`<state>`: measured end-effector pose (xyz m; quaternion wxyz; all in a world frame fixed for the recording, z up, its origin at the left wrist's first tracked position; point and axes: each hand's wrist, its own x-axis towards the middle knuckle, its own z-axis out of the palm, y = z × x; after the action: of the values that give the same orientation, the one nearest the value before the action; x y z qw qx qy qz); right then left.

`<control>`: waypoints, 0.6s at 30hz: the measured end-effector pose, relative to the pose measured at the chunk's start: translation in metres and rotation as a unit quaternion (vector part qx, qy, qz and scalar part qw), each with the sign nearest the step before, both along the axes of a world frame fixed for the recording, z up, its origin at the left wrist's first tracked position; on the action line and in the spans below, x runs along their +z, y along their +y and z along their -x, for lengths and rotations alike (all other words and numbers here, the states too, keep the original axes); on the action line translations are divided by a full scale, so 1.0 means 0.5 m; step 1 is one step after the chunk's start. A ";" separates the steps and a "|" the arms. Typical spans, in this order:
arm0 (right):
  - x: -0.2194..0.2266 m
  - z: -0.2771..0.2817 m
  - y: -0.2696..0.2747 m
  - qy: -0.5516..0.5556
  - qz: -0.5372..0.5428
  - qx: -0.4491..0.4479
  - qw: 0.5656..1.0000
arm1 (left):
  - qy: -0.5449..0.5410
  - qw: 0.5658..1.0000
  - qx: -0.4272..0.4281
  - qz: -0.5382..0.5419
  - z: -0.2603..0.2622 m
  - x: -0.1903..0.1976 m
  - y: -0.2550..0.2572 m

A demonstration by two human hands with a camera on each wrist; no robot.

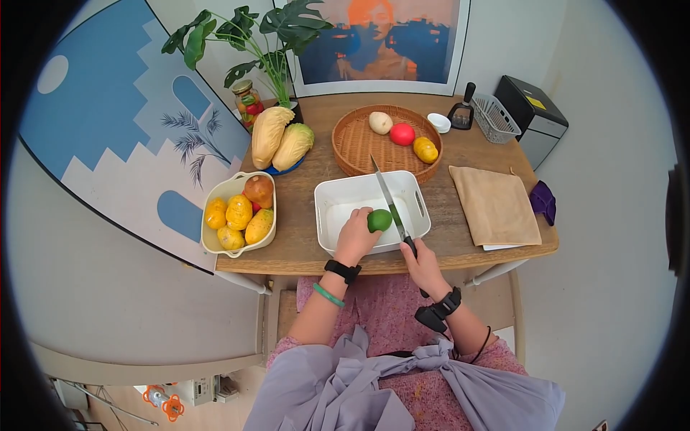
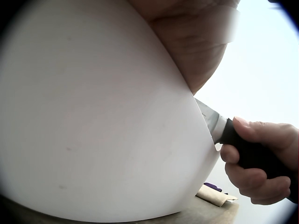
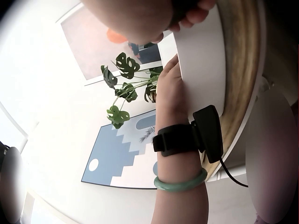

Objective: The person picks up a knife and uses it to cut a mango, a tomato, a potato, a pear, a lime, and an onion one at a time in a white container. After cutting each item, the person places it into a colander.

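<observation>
My left hand [image 1: 357, 233] reaches into the white rectangular tub [image 1: 336, 205] and grips a smooth, round green fruit [image 1: 379, 220]. The right hand [image 1: 424, 266] holds a kitchen knife by its black handle [image 1: 410, 246], at the tub's near rim. Its long blade [image 1: 386, 190] slants away over the tub, right beside the fruit, with the tip past the far rim. In the left wrist view, the right hand's fingers [image 2: 252, 179] wrap the handle, while the tub's wall [image 2: 93, 116] hides the fruit. The right wrist view shows the left hand [image 3: 172, 79] over the tub's edge.
Behind the tub sits a round wicker tray [image 1: 352, 147] with several fruits or vegetables. A cream basket [image 1: 248, 249] of yellow produce stands left, near cabbages [image 1: 293, 147]. A tan cloth [image 1: 494, 205] lies right. The table's front edge [image 1: 460, 261] runs close before the tub.
</observation>
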<state>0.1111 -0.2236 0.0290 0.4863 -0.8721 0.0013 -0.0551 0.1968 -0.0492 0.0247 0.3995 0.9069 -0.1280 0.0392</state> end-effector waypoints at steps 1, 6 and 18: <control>0.001 0.001 0.000 0.000 0.000 0.000 1.000 | -0.003 1.000 -0.001 -0.001 0.001 0.000 -0.001; 0.004 0.001 0.004 0.003 0.008 0.010 1.000 | -0.010 1.000 -0.001 0.003 -0.002 -0.003 -0.002; 0.004 0.002 0.010 0.020 0.005 0.021 1.000 | -0.025 0.999 -0.007 0.019 0.001 -0.003 -0.002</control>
<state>0.1099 -0.2184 0.0309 0.4826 -0.8754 -0.0073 -0.0280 0.1964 -0.0504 0.0231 0.4131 0.8972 -0.1432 0.0616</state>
